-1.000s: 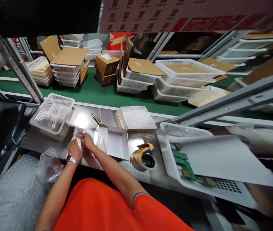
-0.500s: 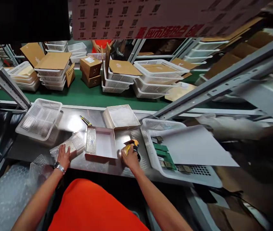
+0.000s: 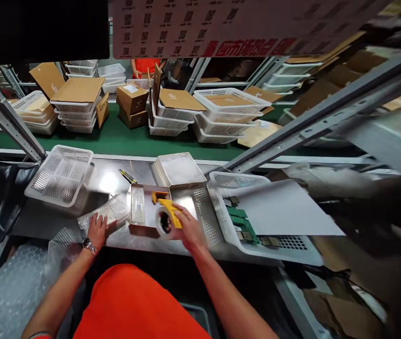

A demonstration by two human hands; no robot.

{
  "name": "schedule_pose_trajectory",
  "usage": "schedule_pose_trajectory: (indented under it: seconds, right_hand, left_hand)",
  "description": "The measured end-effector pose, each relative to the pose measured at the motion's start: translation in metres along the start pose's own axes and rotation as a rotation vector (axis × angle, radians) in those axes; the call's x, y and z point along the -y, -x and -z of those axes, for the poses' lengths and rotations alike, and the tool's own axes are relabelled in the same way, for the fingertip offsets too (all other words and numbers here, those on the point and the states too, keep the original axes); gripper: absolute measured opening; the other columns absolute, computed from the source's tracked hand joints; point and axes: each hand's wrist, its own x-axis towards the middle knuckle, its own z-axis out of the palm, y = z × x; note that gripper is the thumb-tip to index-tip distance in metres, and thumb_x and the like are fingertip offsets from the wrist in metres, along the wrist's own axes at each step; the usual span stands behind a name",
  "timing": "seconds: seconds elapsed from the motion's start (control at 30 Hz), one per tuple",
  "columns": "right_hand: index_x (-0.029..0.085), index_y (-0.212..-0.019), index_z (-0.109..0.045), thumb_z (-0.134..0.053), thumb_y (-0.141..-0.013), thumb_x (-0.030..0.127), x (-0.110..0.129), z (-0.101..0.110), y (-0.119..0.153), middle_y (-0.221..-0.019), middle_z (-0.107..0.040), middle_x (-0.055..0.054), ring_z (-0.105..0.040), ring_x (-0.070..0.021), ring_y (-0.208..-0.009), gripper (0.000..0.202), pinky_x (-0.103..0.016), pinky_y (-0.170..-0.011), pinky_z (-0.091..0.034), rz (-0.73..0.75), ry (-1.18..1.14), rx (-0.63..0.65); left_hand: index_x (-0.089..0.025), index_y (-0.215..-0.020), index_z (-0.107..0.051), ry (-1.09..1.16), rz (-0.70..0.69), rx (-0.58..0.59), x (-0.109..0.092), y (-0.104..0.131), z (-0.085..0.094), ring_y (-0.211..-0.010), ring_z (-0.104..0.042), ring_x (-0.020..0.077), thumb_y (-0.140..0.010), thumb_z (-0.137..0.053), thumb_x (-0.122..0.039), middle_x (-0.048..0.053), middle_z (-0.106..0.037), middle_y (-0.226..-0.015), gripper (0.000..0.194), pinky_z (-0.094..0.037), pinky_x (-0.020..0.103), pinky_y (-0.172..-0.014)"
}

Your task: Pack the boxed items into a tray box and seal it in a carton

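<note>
My left hand (image 3: pixel 97 231) lies with its fingers spread over a bubble-wrapped packet (image 3: pixel 117 207) near the metal table's front edge. A yellow tape dispenser (image 3: pixel 169 206) with a roll of clear tape is gripped in my right hand (image 3: pixel 190 230). It is held above the right part of an open box (image 3: pixel 143 230), hiding some of the box's inside. Another bubble-wrapped piece (image 3: pixel 137 205) lies along the box's left side. The box's lid (image 3: pixel 181 168) is folded back behind it. Beyond the box's left corner rests a yellow and black box cutter (image 3: pixel 127 176).
A white basket (image 3: pixel 30 192) stands at the left. On the right, another basket (image 3: pixel 217 214) holds green packets (image 3: pixel 237 217) and a white sheet (image 3: pixel 278 207). Stacked baskets and cartons (image 3: pixel 132 97) line the green conveyor (image 3: pixel 115 147). Loose bubble wrap (image 3: pixel 12 282) hangs at lower left.
My right hand has lifted the tape dispenser off the table and moved it left, over the box. My left hand stays on the bubble-wrapped packet. The view has shifted slightly.
</note>
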Motion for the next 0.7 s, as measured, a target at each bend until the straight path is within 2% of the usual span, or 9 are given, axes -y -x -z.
schedule_pose_trajectory:
  seconds: [0.1, 0.2, 0.27, 0.3, 0.33, 0.4, 0.47, 0.6, 0.7]
  right_hand:
    - [0.022, -0.158, -0.078, -0.059, -0.108, 0.054, 0.050, -0.107, 0.010, -0.119, -0.089, -0.015, -0.083, -0.0336, -0.099, 0.062, -0.041, -0.079, -0.071, -0.025, -0.004, 0.351]
    - [0.024, -0.150, -0.084, -0.060, -0.111, 0.037, 0.088, -0.205, 0.000, -0.128, -0.089, -0.011, -0.082, -0.0325, -0.120, 0.048, -0.043, -0.105, -0.069, 0.147, 0.217, 0.492]
    - [0.023, -0.140, -0.088, -0.063, -0.109, 0.028, 0.098, -0.240, -0.008, -0.130, -0.090, -0.010, -0.080, -0.0321, -0.128, 0.041, -0.044, -0.116, -0.065, 0.191, 0.296, 0.527]
    - [0.022, -0.136, -0.090, -0.062, -0.108, 0.026, 0.097, -0.246, -0.010, -0.132, -0.090, -0.010, -0.080, -0.0319, -0.129, 0.039, -0.045, -0.120, -0.063, 0.202, 0.322, 0.547]
    - [0.021, -0.133, -0.090, -0.062, -0.108, 0.024, 0.094, -0.245, -0.010, -0.134, -0.090, -0.011, -0.080, -0.0316, -0.130, 0.038, -0.045, -0.123, -0.061, 0.211, 0.338, 0.570]
    - [0.020, -0.134, -0.090, -0.059, -0.110, 0.024, 0.077, -0.226, 0.000, -0.142, -0.089, -0.012, -0.081, -0.0312, -0.132, 0.039, -0.045, -0.125, -0.060, 0.218, 0.361, 0.606]
    - [0.022, -0.136, -0.090, -0.059, -0.111, 0.028, 0.052, -0.192, 0.022, -0.145, -0.088, -0.011, -0.081, -0.0318, -0.133, 0.040, -0.046, -0.124, -0.062, 0.176, 0.358, 0.597]
    - [0.022, -0.132, -0.092, -0.065, -0.106, 0.035, 0.003, -0.127, 0.077, -0.130, -0.091, -0.011, -0.085, -0.0336, -0.116, 0.040, -0.046, -0.109, -0.068, 0.011, 0.347, 0.584]
    - [0.022, -0.127, -0.092, -0.067, -0.102, 0.036, -0.011, -0.120, 0.092, -0.121, -0.091, -0.011, -0.085, -0.0323, -0.105, 0.038, -0.045, -0.101, -0.070, -0.125, 0.320, 0.536]
  left_hand:
    - [-0.024, -0.120, -0.083, 0.059, -0.050, -0.015, 0.005, -0.001, -0.002, -0.152, -0.073, 0.0426, -0.103, -0.074, -0.014, 0.016, -0.086, -0.143, 0.021, -0.060, 0.070, -0.133]
    - [-0.022, -0.108, -0.081, 0.115, -0.089, -0.002, 0.011, -0.003, 0.001, -0.153, -0.074, 0.0434, -0.101, -0.075, -0.011, 0.019, -0.086, -0.138, 0.015, -0.059, 0.071, -0.136]
    - [-0.021, -0.108, -0.081, 0.130, -0.092, 0.021, 0.014, -0.005, 0.003, -0.153, -0.073, 0.0440, -0.099, -0.072, -0.007, 0.021, -0.086, -0.136, 0.019, -0.057, 0.071, -0.138]
    - [-0.021, -0.109, -0.080, 0.134, -0.096, 0.037, 0.015, -0.006, 0.004, -0.153, -0.073, 0.0442, -0.098, -0.071, -0.006, 0.021, -0.085, -0.136, 0.021, -0.056, 0.072, -0.138]
    - [-0.021, -0.110, -0.080, 0.138, -0.105, 0.054, 0.016, -0.008, 0.005, -0.152, -0.073, 0.0441, -0.098, -0.070, -0.006, 0.021, -0.085, -0.136, 0.023, -0.055, 0.072, -0.138]
    - [-0.021, -0.111, -0.080, 0.147, -0.126, 0.083, 0.018, -0.010, 0.005, -0.151, -0.074, 0.0436, -0.097, -0.069, -0.006, 0.021, -0.085, -0.137, 0.023, -0.055, 0.072, -0.138]
    - [-0.020, -0.112, -0.081, 0.158, -0.138, 0.099, 0.018, -0.012, 0.005, -0.148, -0.075, 0.0434, -0.098, -0.070, -0.008, 0.023, -0.085, -0.139, 0.021, -0.056, 0.071, -0.137]
    - [-0.019, -0.110, -0.082, 0.169, -0.154, 0.091, 0.018, -0.015, 0.004, -0.144, -0.077, 0.0436, -0.103, -0.073, -0.015, 0.024, -0.085, -0.143, 0.012, -0.061, 0.068, -0.130]
    - [-0.019, -0.109, -0.082, 0.168, -0.175, 0.106, 0.017, -0.020, 0.007, -0.138, -0.079, 0.0421, -0.107, -0.073, -0.020, 0.024, -0.085, -0.139, 0.009, -0.064, 0.064, -0.124]
